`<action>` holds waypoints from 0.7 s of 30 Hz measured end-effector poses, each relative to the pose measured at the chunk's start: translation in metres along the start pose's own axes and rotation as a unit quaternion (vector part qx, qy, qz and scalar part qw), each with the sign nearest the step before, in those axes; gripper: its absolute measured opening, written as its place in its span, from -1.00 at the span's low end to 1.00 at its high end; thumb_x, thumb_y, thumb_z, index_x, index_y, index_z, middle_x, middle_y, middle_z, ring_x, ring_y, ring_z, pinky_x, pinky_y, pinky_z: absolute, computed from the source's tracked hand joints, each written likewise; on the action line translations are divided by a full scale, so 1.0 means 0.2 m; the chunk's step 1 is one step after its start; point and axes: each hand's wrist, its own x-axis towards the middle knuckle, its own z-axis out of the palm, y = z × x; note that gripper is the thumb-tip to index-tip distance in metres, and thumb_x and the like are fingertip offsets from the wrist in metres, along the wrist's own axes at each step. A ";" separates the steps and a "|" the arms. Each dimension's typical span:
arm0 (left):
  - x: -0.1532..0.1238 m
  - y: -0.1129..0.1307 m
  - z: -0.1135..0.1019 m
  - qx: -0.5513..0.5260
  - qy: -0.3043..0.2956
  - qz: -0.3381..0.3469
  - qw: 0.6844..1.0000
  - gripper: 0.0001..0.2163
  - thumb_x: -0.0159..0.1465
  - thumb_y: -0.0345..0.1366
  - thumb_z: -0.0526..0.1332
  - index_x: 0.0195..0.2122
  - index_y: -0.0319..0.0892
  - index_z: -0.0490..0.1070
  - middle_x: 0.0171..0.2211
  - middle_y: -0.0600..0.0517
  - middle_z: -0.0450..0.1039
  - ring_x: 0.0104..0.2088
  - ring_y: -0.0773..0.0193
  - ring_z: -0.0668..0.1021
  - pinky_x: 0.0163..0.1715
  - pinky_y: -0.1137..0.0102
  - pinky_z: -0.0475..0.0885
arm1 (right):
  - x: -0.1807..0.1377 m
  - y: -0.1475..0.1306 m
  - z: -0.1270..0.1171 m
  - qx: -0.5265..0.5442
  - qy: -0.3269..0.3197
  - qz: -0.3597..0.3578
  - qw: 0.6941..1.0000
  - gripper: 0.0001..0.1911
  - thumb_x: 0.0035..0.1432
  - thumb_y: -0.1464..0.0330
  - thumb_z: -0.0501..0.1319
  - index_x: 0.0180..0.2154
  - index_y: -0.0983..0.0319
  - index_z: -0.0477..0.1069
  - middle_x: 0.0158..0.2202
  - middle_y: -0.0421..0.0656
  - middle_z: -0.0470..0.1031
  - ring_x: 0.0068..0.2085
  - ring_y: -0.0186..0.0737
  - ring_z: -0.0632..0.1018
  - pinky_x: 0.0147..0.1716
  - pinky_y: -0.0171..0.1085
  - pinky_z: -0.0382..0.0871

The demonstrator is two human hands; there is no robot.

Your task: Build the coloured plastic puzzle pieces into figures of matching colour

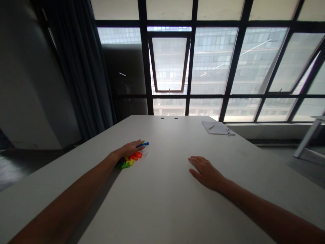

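Observation:
My left hand (130,148) lies palm down on the white table (162,203), its fingers flat and reaching towards a blue pen-like stick (143,144). Beside and partly under the hand is a small heap of bright plastic pieces (130,160), possibly marker caps or highlighters, in orange, yellow, green and clear. My right hand (205,173) rests flat on the bare tabletop, fingers apart, touching nothing else. Part of the heap is hidden by my left hand.
A paper pad (217,127) with a pen on it lies near the far edge of the table. Two small round holes (169,118) sit at that edge. Large factory-style windows (213,61) stand behind, with a dark curtain (81,61) at left.

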 end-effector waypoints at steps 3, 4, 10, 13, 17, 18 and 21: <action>0.00 0.12 -0.02 -0.005 -0.022 -0.011 1.000 -0.21 0.28 0.37 -0.06 0.39 -0.01 0.14 0.44 -0.15 -0.04 0.34 -0.14 0.25 0.30 -0.05 0.13 | 0.00 -0.01 -0.01 0.001 -0.007 0.009 1.000 -0.43 0.36 0.12 0.07 0.28 0.26 0.30 0.29 0.06 0.33 0.30 0.07 0.32 0.29 0.09 0.20; -0.01 0.16 -0.02 -0.004 -0.027 -0.005 1.000 -0.20 0.27 0.38 -0.06 0.40 0.00 0.13 0.44 -0.15 -0.04 0.33 -0.16 0.26 0.29 -0.05 0.16 | 0.00 -0.01 -0.01 0.003 -0.008 0.012 1.000 -0.42 0.36 0.12 0.07 0.28 0.26 0.29 0.30 0.05 0.32 0.31 0.06 0.31 0.29 0.09 0.19; -0.09 0.56 0.10 0.004 -0.060 0.076 0.995 -0.25 0.30 0.37 -0.07 0.40 0.10 0.11 0.45 -0.02 -0.04 0.32 -0.13 0.29 0.27 0.08 0.23 | 0.00 -0.03 -0.03 0.016 -0.024 0.026 0.999 -0.37 0.38 0.06 0.03 0.32 0.26 0.22 0.33 0.05 0.27 0.33 0.06 0.28 0.30 0.08 0.17; -0.14 0.77 0.17 -0.020 -0.017 0.131 0.991 -0.37 0.41 0.25 -0.18 0.34 0.10 0.24 0.38 0.03 0.17 0.32 0.00 0.30 0.30 0.10 0.20 | 0.00 -0.03 -0.03 0.018 -0.018 0.015 1.000 -0.35 0.38 0.02 0.02 0.33 0.25 0.21 0.33 0.05 0.28 0.33 0.05 0.28 0.30 0.05 0.16; -0.19 0.81 0.11 -0.052 0.056 0.124 0.989 -0.40 0.46 0.17 -0.25 0.25 0.08 0.37 0.26 0.07 0.37 0.28 0.07 0.36 0.26 0.10 0.28 | 0.00 -0.02 -0.02 0.014 -0.017 0.015 1.000 -0.34 0.41 0.00 -0.05 0.33 0.26 0.20 0.33 0.05 0.27 0.33 0.02 0.28 0.31 0.04 0.16; -0.21 0.76 0.08 -0.042 0.071 0.103 0.991 -0.40 0.46 0.17 -0.25 0.24 0.07 0.39 0.24 0.06 0.40 0.26 0.06 0.38 0.25 0.08 0.28 | 0.00 -0.02 -0.02 0.017 -0.020 0.018 0.999 -0.33 0.41 -0.01 -0.07 0.34 0.26 0.19 0.34 0.05 0.26 0.33 0.02 0.28 0.31 0.04 0.15; -0.27 0.48 -0.03 0.056 0.064 0.071 0.994 -0.43 0.42 0.22 -0.13 0.24 0.11 0.38 0.26 0.05 0.37 0.30 -0.08 0.32 0.34 -0.13 0.03 | 0.00 -0.02 -0.02 0.034 -0.036 0.028 0.998 -0.29 0.40 -0.06 -0.09 0.36 0.23 0.16 0.36 0.04 0.22 0.35 0.05 0.25 0.32 0.08 0.14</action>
